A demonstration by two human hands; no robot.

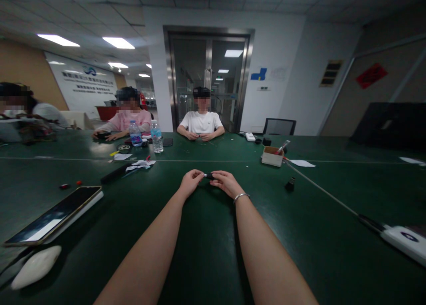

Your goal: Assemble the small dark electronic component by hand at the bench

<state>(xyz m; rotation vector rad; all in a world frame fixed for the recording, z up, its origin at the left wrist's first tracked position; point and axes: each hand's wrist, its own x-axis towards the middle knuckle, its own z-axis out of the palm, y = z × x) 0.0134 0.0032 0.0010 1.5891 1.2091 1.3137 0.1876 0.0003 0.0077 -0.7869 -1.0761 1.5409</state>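
Just above the green table [209, 225], both my arms reach forward and the hands meet at a small black stick-like object with a pale, silvery end [208, 176]. My left hand [192, 183] pinches the pale end between thumb and fingertips. On the black end, the fingers of my right hand [228, 184] are closed; a silver bracelet [241, 197] circles that wrist. The object's exact kind is too small to make out. Off to the right of my right hand stands a small black item [290, 184], apart from it.
A phone [55, 216] on a white box and a white mouse-shaped thing [37, 266] lie at left. Water bottles [156, 136] stand farther back. Rightward are a small open box [273, 157] and a white power strip [404, 243] with its cable. Several people sit across the table.
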